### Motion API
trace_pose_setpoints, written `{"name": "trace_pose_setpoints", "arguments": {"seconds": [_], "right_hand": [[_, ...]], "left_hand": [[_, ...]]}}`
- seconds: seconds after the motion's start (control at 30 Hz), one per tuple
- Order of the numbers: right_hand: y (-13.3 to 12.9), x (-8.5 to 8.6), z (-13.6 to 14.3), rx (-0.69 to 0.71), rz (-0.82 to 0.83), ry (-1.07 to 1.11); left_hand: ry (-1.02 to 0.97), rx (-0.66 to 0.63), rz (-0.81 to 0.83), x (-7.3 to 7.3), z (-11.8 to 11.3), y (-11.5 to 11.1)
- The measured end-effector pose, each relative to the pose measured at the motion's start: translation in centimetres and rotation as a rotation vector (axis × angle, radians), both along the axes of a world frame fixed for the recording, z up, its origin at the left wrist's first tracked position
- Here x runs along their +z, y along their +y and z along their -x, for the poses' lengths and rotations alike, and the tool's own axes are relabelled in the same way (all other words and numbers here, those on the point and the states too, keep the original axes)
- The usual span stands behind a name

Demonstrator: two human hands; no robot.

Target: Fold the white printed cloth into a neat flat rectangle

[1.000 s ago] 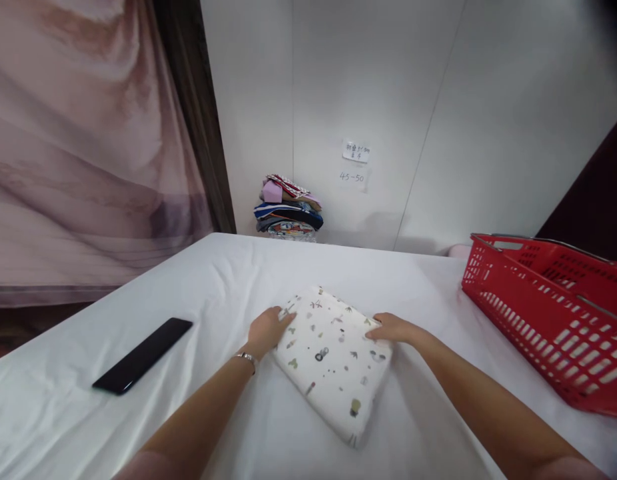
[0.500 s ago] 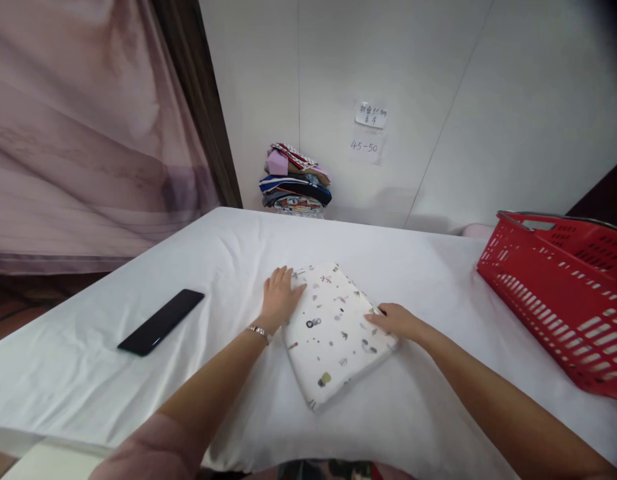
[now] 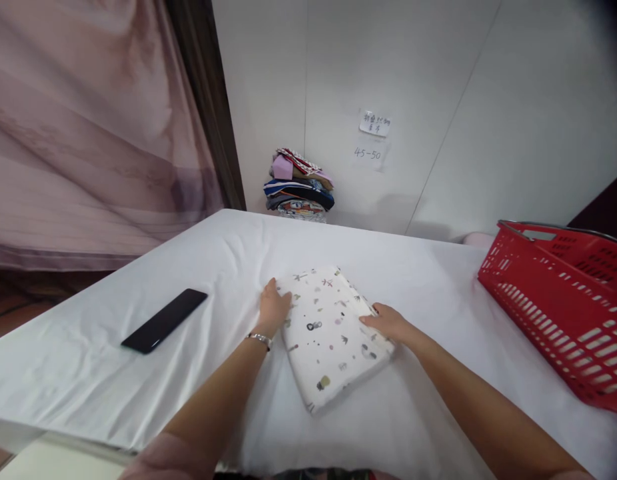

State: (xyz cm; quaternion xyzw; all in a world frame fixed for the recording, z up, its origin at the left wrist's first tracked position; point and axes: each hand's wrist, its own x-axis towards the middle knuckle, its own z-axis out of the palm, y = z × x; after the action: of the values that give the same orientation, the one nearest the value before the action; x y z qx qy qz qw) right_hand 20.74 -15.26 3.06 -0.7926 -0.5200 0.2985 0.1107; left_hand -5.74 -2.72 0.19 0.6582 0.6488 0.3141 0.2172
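Observation:
A folded white cloth (image 3: 333, 340) with small printed figures lies at an angle on the white-covered table (image 3: 228, 253). My left hand (image 3: 274, 308) grips its upper left edge, the thumb on top and the other fingers going out of sight beneath. At the opposite edge, my right hand (image 3: 387, 323) holds the cloth the same way, thumb above and fingers tucked under. A metal bracelet (image 3: 260, 341) circles my left wrist.
A black phone-like slab (image 3: 164, 321) lies to the left. On the right stands a red plastic basket (image 3: 553, 313). Folded clothes (image 3: 299, 187) are piled beyond the far edge, by a wall with paper notes (image 3: 375, 125). A pink curtain (image 3: 88, 133) hangs at left.
My left hand has gone from lying flat on the cloth to gripping its left edge. That edge is slightly raised and pulled outward. My right hand keeps its hold.

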Motion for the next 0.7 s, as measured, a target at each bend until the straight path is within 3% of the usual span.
{"name": "trace_pose_setpoints", "arguments": {"seconds": [0.17,0.3,0.47,0.6,0.7], "right_hand": [[-2.7,-0.7,2.0,0.017,-0.053,0.173],[-4.3,-1.0,2.7,0.066,-0.077,0.265],[-1.3,-0.9,1.2,-0.031,-0.323,0.23],[3.2,-0.9,0.7,-0.09,-0.382,0.227],[6.3,-1.2,0.9,-0.09,-0.394,0.177]], "left_hand": [[-0.076,-0.108,-0.091,1.4,-0.5,4.0],[0.085,-0.119,-0.015,1.9,-0.3,5.8],[0.27,-0.27,-0.148,1.1,-0.6,2.1],[0.39,-0.435,-0.161,0.3,-1.1,-1.4],[0.447,-0.459,-0.187,0.0,-1.2,-2.2]]}}
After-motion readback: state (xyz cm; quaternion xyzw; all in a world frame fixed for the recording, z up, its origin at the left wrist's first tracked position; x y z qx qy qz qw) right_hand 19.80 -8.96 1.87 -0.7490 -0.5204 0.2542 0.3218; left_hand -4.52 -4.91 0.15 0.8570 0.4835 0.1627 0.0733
